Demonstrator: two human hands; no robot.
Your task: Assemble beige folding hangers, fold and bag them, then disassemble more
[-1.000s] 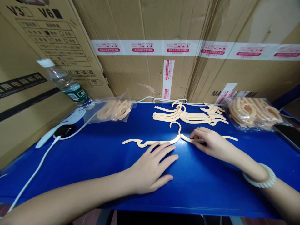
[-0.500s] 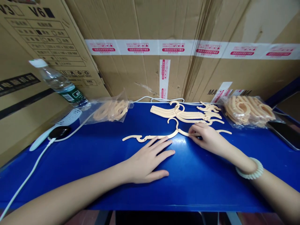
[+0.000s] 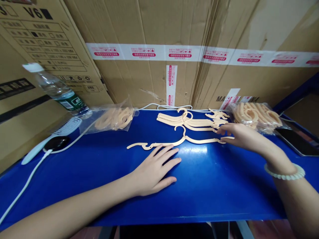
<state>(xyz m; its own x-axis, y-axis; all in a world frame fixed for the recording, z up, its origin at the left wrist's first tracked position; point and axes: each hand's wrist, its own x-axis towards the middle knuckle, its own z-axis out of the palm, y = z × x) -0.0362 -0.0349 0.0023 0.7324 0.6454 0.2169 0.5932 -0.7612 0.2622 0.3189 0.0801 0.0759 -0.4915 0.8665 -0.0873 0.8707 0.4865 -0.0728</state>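
My left hand [image 3: 154, 172] lies flat on the blue table with its fingers spread. Its fingertips touch the lower edge of the left arm of a cream plastic folding hanger [image 3: 201, 141], whose hook points up. My right hand [image 3: 239, 136] is over the hanger's right end, thumb and fingers apart; the hand partly hides that end, and whether it touches is hard to see. Behind it lies a stack of similar hangers [image 3: 171, 119], with small cream hanger pieces [image 3: 216, 114] at its right.
Clear bags of cream parts lie left [image 3: 117, 119] and right [image 3: 256, 114]. A phone [image 3: 299, 142] is at the right. A hairbrush [image 3: 50, 139], black round device [image 3: 56, 143], white cable and water bottle [image 3: 61, 89] stand left. Cardboard boxes [image 3: 139, 79] wall the back.
My right hand has moved right along the hanger, from the middle of its right arm to its end, and its fingers have spread. My left hand stays in place. The view has shifted slightly.
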